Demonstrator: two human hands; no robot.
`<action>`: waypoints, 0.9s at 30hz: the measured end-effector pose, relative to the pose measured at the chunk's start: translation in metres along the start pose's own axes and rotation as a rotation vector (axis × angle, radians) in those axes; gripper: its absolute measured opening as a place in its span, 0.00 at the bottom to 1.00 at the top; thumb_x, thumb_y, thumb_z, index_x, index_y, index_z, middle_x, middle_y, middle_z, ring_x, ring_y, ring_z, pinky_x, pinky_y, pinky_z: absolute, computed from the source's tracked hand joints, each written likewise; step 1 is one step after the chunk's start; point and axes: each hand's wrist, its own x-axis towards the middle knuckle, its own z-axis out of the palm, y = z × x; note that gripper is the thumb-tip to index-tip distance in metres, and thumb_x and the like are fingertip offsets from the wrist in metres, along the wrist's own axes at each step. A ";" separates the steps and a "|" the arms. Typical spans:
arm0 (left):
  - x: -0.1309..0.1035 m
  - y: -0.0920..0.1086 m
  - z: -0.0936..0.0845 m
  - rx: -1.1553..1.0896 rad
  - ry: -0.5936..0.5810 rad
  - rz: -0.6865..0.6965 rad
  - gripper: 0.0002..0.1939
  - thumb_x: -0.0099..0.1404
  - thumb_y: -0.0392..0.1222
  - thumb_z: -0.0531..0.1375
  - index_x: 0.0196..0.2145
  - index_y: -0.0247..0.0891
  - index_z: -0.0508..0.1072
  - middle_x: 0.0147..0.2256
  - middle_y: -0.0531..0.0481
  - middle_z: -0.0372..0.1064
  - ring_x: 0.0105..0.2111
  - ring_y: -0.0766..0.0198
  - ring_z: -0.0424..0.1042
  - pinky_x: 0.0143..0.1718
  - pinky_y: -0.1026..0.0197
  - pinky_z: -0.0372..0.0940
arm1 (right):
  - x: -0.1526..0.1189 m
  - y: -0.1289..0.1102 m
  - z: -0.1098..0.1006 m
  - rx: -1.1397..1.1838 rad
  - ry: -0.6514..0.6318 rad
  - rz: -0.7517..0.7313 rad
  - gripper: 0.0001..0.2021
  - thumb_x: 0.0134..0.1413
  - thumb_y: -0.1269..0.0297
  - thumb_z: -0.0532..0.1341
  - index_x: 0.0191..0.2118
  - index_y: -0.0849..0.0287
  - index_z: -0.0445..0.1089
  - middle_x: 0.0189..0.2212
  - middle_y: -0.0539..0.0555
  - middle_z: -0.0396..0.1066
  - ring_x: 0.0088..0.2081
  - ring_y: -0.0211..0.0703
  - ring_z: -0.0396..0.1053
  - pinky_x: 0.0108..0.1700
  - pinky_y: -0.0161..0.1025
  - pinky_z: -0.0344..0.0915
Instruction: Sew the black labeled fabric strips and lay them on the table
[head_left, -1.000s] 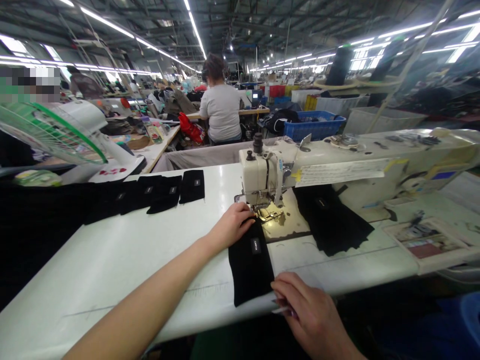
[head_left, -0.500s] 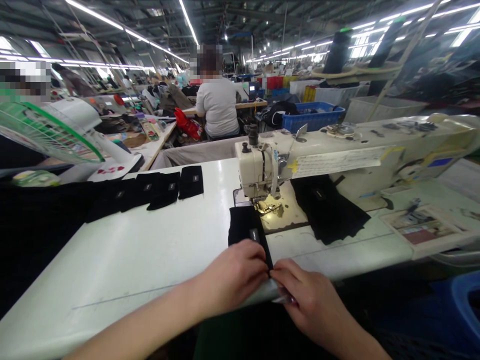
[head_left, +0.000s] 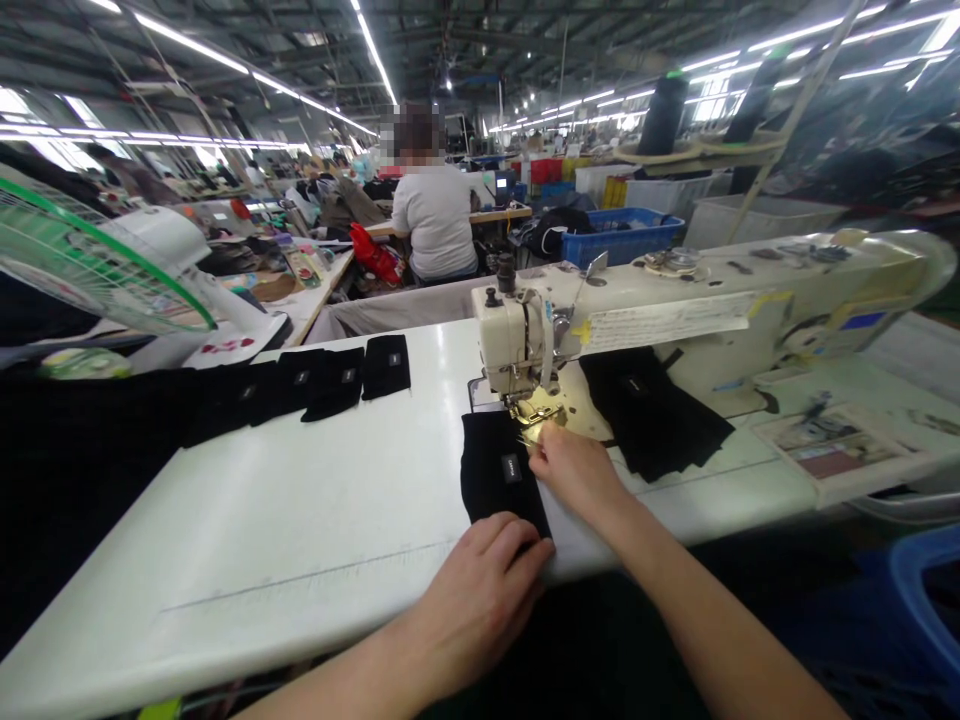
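Observation:
A black fabric piece [head_left: 491,465] with a small dark label lies flat on the pale table, its far end just in front of the sewing machine's needle area [head_left: 525,408]. My left hand [head_left: 484,585] is closed on the near edge of that piece, thumb and fingers together at its corner. My right hand [head_left: 577,475] reaches to the machine's lit metal plate, beside the piece's right edge. Its fingers are pinched together close to the presser foot. What they hold, if anything, is hidden.
The sewing machine [head_left: 675,290] spans the right side. Labelled black pieces [head_left: 386,367] lie in a row at left, and more black pieces [head_left: 652,415] rest under the machine arm. A green-rimmed fan [head_left: 97,250] stands at left. A person in a white shirt [head_left: 435,220] sits ahead.
My right hand has moved forward from the fabric's near corner to the needle area. My left hand has shifted slightly nearer and stays on the fabric's near edge.

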 end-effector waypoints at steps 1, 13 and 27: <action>-0.001 0.000 0.000 0.004 -0.003 0.000 0.19 0.68 0.33 0.57 0.56 0.33 0.67 0.48 0.38 0.70 0.48 0.49 0.70 0.48 0.46 0.74 | -0.013 0.007 -0.003 -0.028 -0.023 -0.005 0.05 0.59 0.71 0.58 0.36 0.61 0.72 0.30 0.57 0.78 0.33 0.48 0.78 0.31 0.36 0.61; -0.002 -0.003 0.001 0.021 0.004 0.020 0.17 0.70 0.34 0.55 0.56 0.31 0.67 0.50 0.37 0.71 0.48 0.50 0.71 0.46 0.47 0.75 | -0.111 0.043 0.002 0.283 0.265 -0.373 0.13 0.68 0.70 0.49 0.46 0.59 0.71 0.36 0.55 0.75 0.30 0.39 0.74 0.31 0.34 0.65; -0.001 -0.002 -0.002 0.018 -0.003 0.029 0.18 0.71 0.34 0.54 0.57 0.32 0.68 0.50 0.38 0.72 0.48 0.51 0.72 0.46 0.49 0.75 | -0.016 0.011 0.005 0.098 0.119 0.035 0.08 0.66 0.63 0.57 0.40 0.57 0.73 0.40 0.54 0.74 0.37 0.43 0.74 0.35 0.35 0.64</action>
